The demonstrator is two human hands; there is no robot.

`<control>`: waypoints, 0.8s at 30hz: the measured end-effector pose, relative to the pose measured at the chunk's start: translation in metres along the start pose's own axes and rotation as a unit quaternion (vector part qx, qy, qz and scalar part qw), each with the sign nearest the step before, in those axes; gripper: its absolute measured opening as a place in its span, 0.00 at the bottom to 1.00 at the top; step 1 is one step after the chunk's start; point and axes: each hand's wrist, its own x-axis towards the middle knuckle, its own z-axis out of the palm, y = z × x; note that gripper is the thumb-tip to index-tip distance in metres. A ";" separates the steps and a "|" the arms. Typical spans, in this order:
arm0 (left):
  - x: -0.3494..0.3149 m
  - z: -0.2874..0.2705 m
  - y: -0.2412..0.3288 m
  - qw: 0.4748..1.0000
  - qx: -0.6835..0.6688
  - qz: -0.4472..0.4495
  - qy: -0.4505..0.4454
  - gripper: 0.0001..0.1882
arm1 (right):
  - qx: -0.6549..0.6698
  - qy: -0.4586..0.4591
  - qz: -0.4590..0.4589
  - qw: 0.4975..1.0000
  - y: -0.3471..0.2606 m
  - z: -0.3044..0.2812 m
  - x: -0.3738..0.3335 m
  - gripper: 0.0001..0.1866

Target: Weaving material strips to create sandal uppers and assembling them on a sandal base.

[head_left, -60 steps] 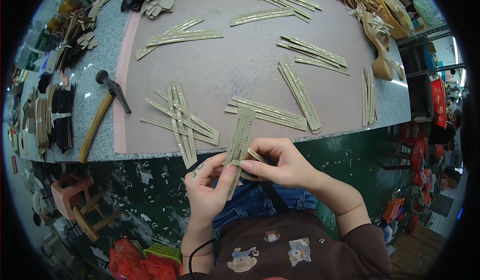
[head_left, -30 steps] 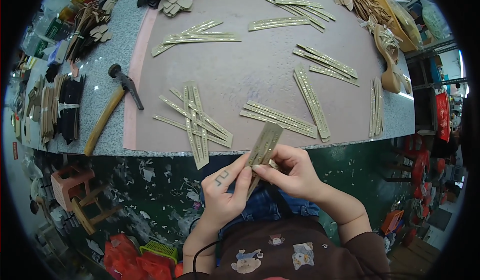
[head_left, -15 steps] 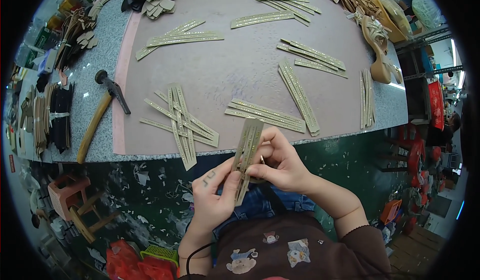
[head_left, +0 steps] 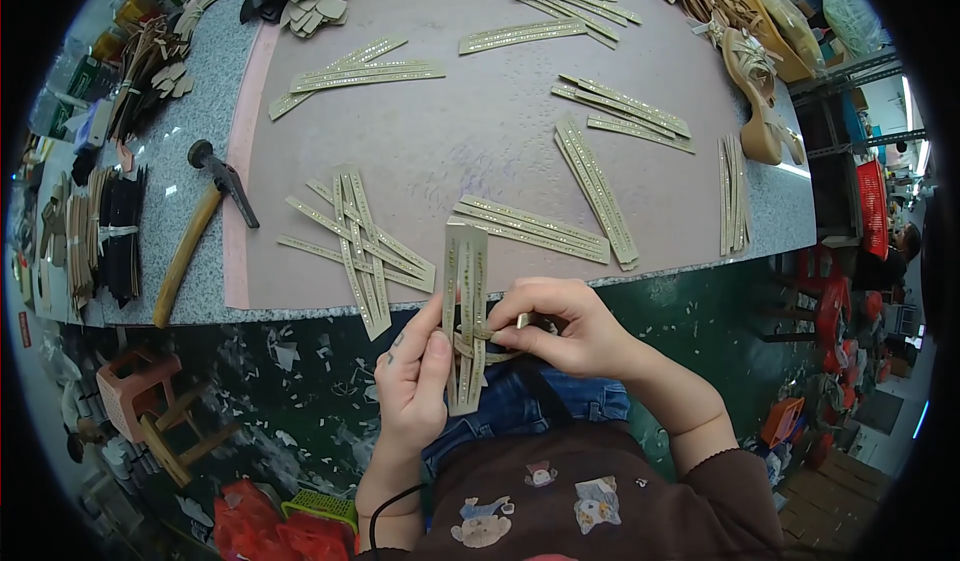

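My left hand [head_left: 412, 386] grips a few pale green, glitter-studded straps [head_left: 466, 271] held upright, its thumb pressed on their front. They stand in front of the table's near edge, above my lap. My right hand [head_left: 565, 326] pinches a narrow strap [head_left: 490, 357] that crosses the upright ones and bends around them near the left thumb. Its far end pokes out between the right fingers. Nearest on the table lie a bundle of similar straps [head_left: 530, 229] and a woven group of straps [head_left: 360, 241], partly overhanging the edge.
A hammer [head_left: 215, 186] with a wooden handle lies at the left. More strap bundles [head_left: 625, 111] are spread over the mat [head_left: 450, 121]. At the far right stand a heeled sandal [head_left: 755, 101] and a bin of brown strips [head_left: 715, 6]. A stool [head_left: 140, 386] is below left.
Both hands have shifted; the upright straps have moved left and turned more vertical. My right hand has drawn away from them, so the crossing strap shows more.
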 end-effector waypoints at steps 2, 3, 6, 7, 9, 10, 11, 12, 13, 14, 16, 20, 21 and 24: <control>0.000 0.001 0.000 1.000 -0.002 0.007 0.015 0.16 | -0.020 0.001 -0.033 0.999 0.000 0.000 0.000 0.04; 0.001 -0.002 -0.001 1.000 0.017 0.012 -0.009 0.16 | -0.007 0.009 -0.015 1.000 0.000 0.001 0.000 0.04; 0.002 -0.009 -0.002 0.994 0.074 0.029 -0.079 0.16 | 0.033 0.032 0.036 0.998 0.000 0.004 0.000 0.06; 0.003 -0.009 -0.002 0.994 0.075 0.029 -0.078 0.16 | 0.033 0.031 0.036 0.998 0.000 0.004 0.001 0.06; 0.003 -0.008 -0.002 0.987 0.128 0.068 -0.067 0.16 | 0.043 0.033 0.049 0.997 -0.002 0.004 0.001 0.06; 0.004 -0.008 -0.002 0.982 0.154 0.088 -0.061 0.16 | 0.047 0.034 0.055 0.997 -0.003 0.004 0.001 0.06; 0.004 -0.008 -0.002 0.976 0.180 0.107 -0.055 0.17 | 0.052 0.036 0.062 0.996 -0.003 0.003 0.001 0.06; 0.005 -0.008 -0.002 0.976 0.180 0.107 -0.055 0.17 | 0.052 0.036 0.062 0.996 -0.002 0.003 0.001 0.06; 0.006 -0.009 -0.002 0.976 0.180 0.113 -0.051 0.17 | 0.041 0.014 0.058 0.997 -0.001 0.001 0.001 0.06; 0.007 -0.010 -0.002 0.976 0.179 0.118 -0.047 0.18 | 0.030 -0.007 0.055 0.998 0.000 0.000 0.001 0.05; 0.009 -0.012 -0.002 0.975 0.177 0.128 -0.039 0.19 | 0.008 -0.050 0.047 0.998 0.002 -0.003 0.000 0.05; 0.008 -0.012 -0.005 0.980 0.154 0.100 -0.075 0.22 | 0.000 -0.045 0.113 0.993 -0.002 -0.006 -0.001 0.03; 0.008 -0.012 -0.005 0.981 0.146 0.090 -0.086 0.23 | -0.002 -0.043 0.135 0.990 -0.003 -0.006 -0.001 0.03; 0.011 -0.011 0.008 0.993 0.066 0.002 -0.096 0.27 | -0.035 -0.034 0.108 0.993 -0.005 -0.004 -0.001 0.02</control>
